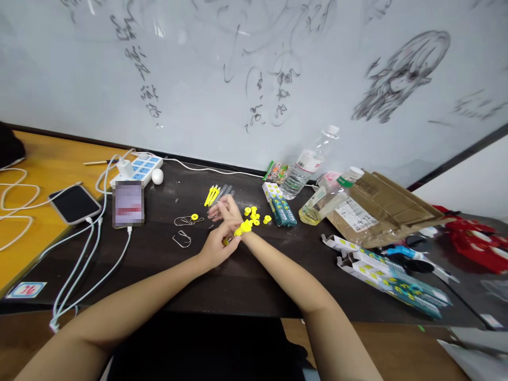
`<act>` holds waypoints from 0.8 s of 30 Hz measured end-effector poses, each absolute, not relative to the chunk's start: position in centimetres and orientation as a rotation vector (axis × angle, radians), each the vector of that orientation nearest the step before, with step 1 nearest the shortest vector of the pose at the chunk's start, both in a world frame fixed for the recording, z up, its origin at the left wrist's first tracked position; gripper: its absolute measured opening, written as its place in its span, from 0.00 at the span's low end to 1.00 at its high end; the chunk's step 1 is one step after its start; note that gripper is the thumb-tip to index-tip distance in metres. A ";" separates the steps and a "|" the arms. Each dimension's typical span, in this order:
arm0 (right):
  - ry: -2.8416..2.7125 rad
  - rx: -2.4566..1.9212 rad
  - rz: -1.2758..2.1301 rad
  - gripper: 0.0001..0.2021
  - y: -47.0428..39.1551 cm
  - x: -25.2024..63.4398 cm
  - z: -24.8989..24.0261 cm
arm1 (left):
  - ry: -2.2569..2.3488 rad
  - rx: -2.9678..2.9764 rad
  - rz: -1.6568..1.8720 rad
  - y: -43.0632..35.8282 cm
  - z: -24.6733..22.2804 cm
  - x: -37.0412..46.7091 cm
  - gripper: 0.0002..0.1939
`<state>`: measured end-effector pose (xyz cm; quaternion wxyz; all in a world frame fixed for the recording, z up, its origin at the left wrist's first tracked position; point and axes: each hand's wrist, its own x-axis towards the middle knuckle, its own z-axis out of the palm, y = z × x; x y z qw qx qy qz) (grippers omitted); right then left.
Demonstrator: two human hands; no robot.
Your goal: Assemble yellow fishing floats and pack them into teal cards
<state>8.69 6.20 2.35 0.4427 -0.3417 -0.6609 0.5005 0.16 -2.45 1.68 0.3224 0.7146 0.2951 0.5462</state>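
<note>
My left hand [219,246] is closed on a small part with a yellow end [243,227]. Its yellow end sticks out over my right wrist, and its other end is mostly hidden in the fingers. Crossing behind, my right hand [230,209] reaches to the left with its fingers bent and apart. Just beyond its fingers lie several grey see-through strips [224,191] beside several slim yellow pieces [212,195]. Several loose yellow spool-shaped parts [254,214] are scattered right of the hand. Bent wire clips [182,239] and a yellow ring [194,217] lie to the left.
A patterned box [280,205] stands near a water bottle [307,166] and a bottle of yellowish liquid [327,197]. Opened boxes [391,275] and a cardboard parcel [369,211] occupy the right. Leftward are a power strip [141,168], phones [75,203] and white cables [85,259]. A whiteboard [190,95] rises behind.
</note>
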 end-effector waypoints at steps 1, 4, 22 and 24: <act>-1.532 -0.850 1.347 0.16 6.4 9.1 2.2 | 0.777 1.832 1.436 -2.3 1.7 0.2 0.15; -1.360 -0.890 1.456 0.19 6.3 9.9 1.7 | 0.786 1.727 1.448 -2.0 1.5 0.2 0.15; -1.272 -0.993 1.496 0.17 3.0 18.6 3.0 | 0.776 1.255 1.507 -0.1 1.8 -0.2 0.16; -1.346 -1.151 1.467 0.16 3.7 20.6 2.8 | 0.776 1.261 1.463 0.0 1.7 -0.3 0.17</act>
